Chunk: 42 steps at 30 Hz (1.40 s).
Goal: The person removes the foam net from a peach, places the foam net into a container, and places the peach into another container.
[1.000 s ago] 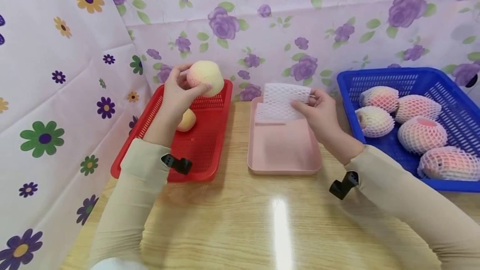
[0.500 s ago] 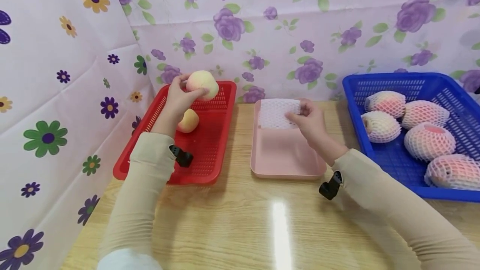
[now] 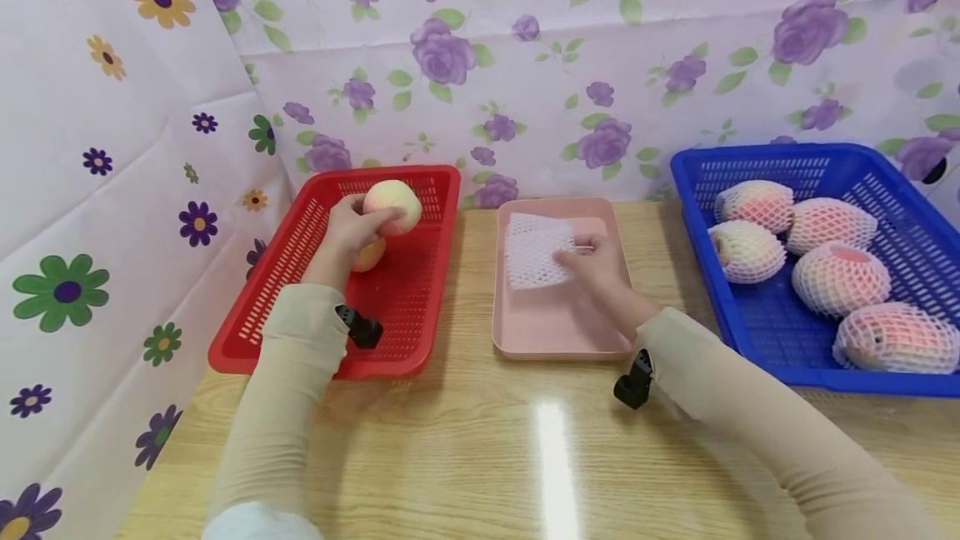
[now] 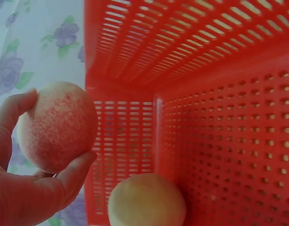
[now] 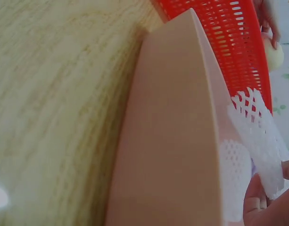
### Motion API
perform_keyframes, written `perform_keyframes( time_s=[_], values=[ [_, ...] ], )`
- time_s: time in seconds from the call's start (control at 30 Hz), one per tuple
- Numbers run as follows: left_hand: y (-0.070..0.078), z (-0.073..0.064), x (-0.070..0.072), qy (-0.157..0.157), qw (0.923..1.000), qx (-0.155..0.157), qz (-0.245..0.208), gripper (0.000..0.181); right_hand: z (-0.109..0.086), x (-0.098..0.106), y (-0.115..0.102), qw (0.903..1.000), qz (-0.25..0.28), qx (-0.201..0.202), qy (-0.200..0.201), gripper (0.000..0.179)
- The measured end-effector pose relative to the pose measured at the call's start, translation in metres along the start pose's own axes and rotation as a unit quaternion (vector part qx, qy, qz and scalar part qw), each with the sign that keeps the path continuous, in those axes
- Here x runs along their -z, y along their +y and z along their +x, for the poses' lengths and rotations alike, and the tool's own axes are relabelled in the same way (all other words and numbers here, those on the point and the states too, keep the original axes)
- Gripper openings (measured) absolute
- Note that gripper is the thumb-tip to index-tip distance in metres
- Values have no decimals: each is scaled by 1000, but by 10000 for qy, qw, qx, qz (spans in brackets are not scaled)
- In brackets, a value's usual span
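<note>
My left hand (image 3: 347, 233) grips a pink-and-yellow peach (image 3: 397, 205) over the back of the red basket (image 3: 397, 315). In the left wrist view, thumb and fingers curve round the blushed side of this peach (image 4: 59, 127). A second, yellower peach (image 4: 146, 202) lies in the basket, partly covered by the held one in the head view. My right hand (image 3: 597, 269) pinches the right edge of a white foam net sleeve (image 3: 534, 250) above the pink tray (image 3: 558, 336). Below the pinched sleeve, the right wrist view shows another white foam net (image 5: 233, 179) in the tray.
At the right stands a blue basket (image 3: 772, 357) holding several peaches in foam nets (image 3: 838, 280). The red basket's and pink tray's rims stand up from the wooden table (image 3: 450, 440). A flowered cloth (image 3: 510, 48) hangs close behind.
My left hand has lowered the peach toward the red basket. My right hand has moved left and down with the foam net sleeve, bringing it lower over the tray.
</note>
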State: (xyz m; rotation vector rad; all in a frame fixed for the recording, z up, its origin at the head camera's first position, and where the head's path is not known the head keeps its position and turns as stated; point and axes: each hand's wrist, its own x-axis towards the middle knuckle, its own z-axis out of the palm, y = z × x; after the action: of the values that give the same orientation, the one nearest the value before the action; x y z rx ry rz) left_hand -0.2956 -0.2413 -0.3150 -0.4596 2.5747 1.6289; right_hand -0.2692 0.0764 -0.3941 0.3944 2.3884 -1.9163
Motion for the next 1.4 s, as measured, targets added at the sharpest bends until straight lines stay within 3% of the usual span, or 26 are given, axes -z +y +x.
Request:
perform_keyframes(
  time_s=[0.17,0.37,0.77,1.17,1.4],
  values=[
    [-9,3,-3,-91,9994,-125,307,72,-1,-4,3,9995,-259,-155,24,43],
    [-15,5,-4,-286,9985,-7,471,72,0,-8,9,9976,-678,-132,54,43],
    [-23,3,-13,-833,9851,-112,1500,70,-3,-13,20,9937,-1099,-167,151,39],
    [-28,6,-17,-1152,9752,-171,1884,65,-3,-12,20,9894,-1439,-134,140,38],
    [-31,9,-19,-1231,9735,-198,1917,67,-3,-11,19,9866,-1621,-59,151,39]
  ],
)
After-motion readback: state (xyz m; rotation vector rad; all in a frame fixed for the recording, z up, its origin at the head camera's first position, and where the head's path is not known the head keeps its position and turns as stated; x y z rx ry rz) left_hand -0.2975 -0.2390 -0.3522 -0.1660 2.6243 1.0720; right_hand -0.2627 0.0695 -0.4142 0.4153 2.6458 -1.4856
